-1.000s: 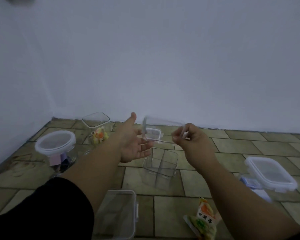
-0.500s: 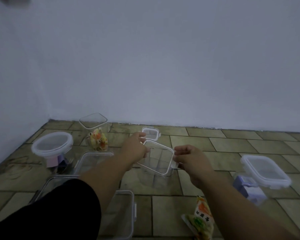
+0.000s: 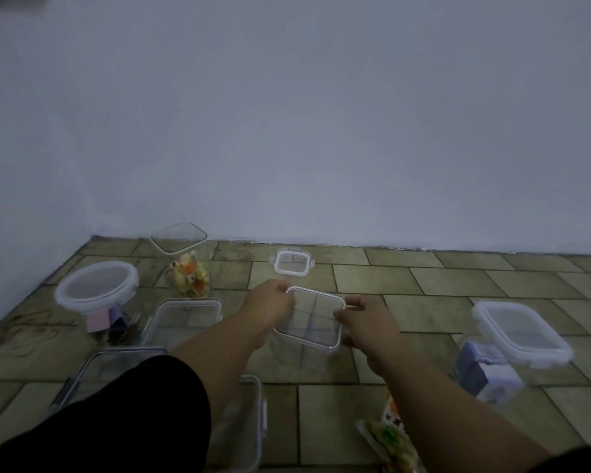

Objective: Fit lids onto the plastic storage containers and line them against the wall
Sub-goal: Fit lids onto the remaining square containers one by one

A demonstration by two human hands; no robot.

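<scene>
On floor, centre, well short of wall: lid sat atop divided container. Fingers of left hand pinched its far-left corner; those of right hand curled round right edge. Opposite grips, presumably to square lid on rim before pressing home.

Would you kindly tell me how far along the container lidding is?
Lidded already: round tub, tall jar, right-hand box. In hand: left hand and right hand hold a square lid on the divided container. Left: open boxes need lids; only the tall jar stands by the wall.
</scene>
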